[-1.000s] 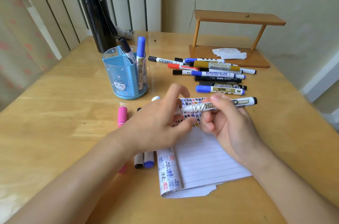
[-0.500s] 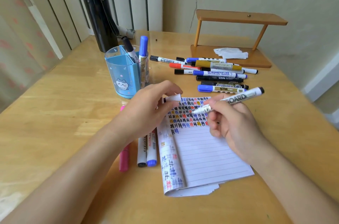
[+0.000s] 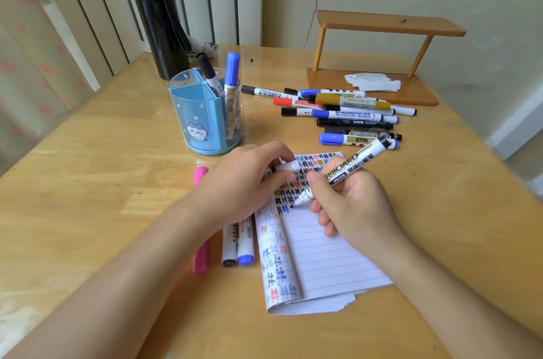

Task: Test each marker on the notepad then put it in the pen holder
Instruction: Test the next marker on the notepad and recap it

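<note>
while the right hand point(image 3: 349, 206) pinches a white marker point(image 3: 343, 172) printed "whiteboard", its tip touching the notepad point(image 3: 323, 256) at frame centre, the left hand point(image 3: 244, 182) pinches the cap point(image 3: 289, 166). upper left of centre stands the blue pen holder point(image 3: 202, 120); a loose pen at upper right reads "whiteboard marker" point(image 3: 352, 115).

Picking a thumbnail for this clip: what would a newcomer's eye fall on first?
At the centre, the right hand holds an uncapped whiteboard marker, tip on the notepad and its coloured scribbles, while the left hand beside it pinches the white cap. Next come the loose pile of markers behind the notepad and the blue pen holder, further left, with two markers standing in it.
</note>
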